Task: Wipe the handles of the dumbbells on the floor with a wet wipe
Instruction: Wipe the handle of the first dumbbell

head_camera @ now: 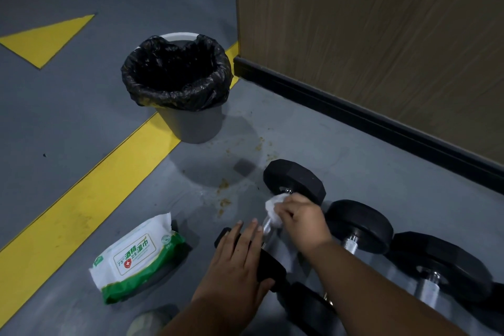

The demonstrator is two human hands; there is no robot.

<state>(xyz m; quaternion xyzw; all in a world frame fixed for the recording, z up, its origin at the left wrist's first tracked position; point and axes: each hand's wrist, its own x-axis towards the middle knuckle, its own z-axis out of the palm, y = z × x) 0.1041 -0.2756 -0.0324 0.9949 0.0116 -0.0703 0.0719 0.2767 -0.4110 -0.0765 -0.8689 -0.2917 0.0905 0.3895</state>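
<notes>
Lined bin (180,84) and wipes pack (136,256) nearby, left hand (234,262) flat on dumbbell (294,180) head, right hand (302,221) gripping wet wipe (272,209) around seemingly chrome handle

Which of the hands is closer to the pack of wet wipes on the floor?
Left. The left hand rests on the dumbbell's near weight, just right of the wet wipes pack. The right hand is farther right, holding a wipe on the dumbbell handle.
</notes>
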